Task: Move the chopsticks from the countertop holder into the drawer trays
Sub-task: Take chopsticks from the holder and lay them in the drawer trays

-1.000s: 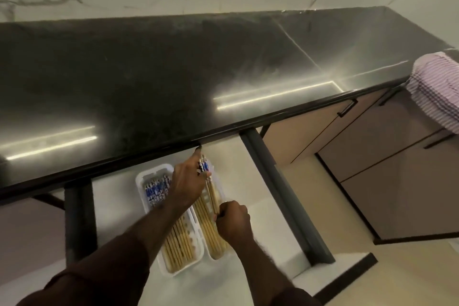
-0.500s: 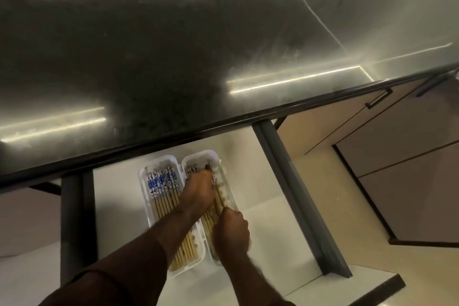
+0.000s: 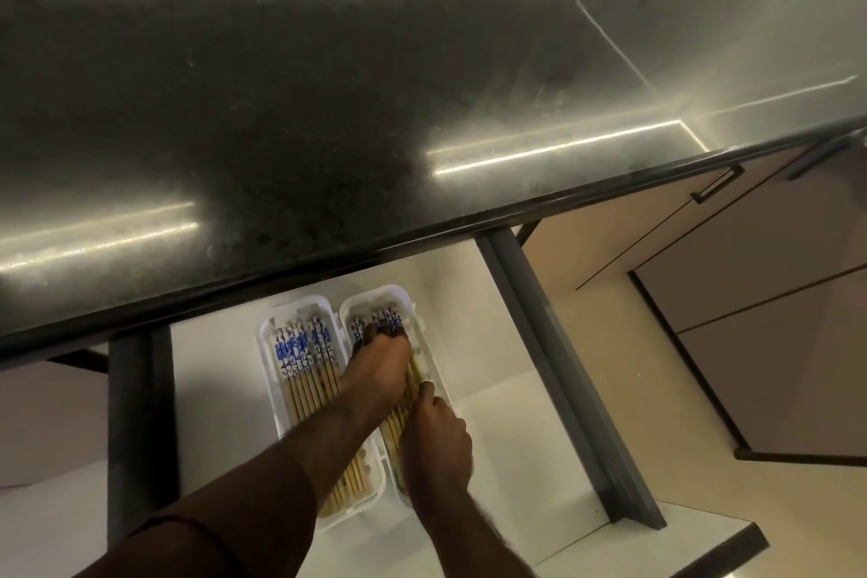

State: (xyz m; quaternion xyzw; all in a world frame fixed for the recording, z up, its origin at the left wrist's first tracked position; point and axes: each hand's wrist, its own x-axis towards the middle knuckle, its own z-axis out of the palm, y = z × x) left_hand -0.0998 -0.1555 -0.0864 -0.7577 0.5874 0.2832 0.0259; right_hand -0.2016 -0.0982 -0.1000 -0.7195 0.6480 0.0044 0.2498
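Observation:
An open white drawer (image 3: 220, 394) sits under the black countertop (image 3: 328, 108). Two white trays lie in it side by side. The left tray (image 3: 268, 366) holds several wooden chopsticks (image 3: 300, 357) with blue-patterned tops. My left hand (image 3: 375, 371) lies over the chopsticks (image 3: 385, 318) in the right tray (image 3: 408, 298), fingertips curled at their patterned tops. My right hand (image 3: 434, 441) grips the thin lower ends of that same bundle. My forearm hides part of both trays. No countertop holder is in view.
The drawer's grey side rails (image 3: 563, 380) flank the trays. The countertop edge (image 3: 422, 230) overhangs the drawer's back part. Beige cabinet fronts with a dark handle (image 3: 718, 185) stand to the right. The drawer front (image 3: 657, 544) juts toward me at bottom right.
My left hand has lowered the bundle of chopsticks from above the right tray down into it. My right hand stayed at the lower ends. The camera tilted down and left.

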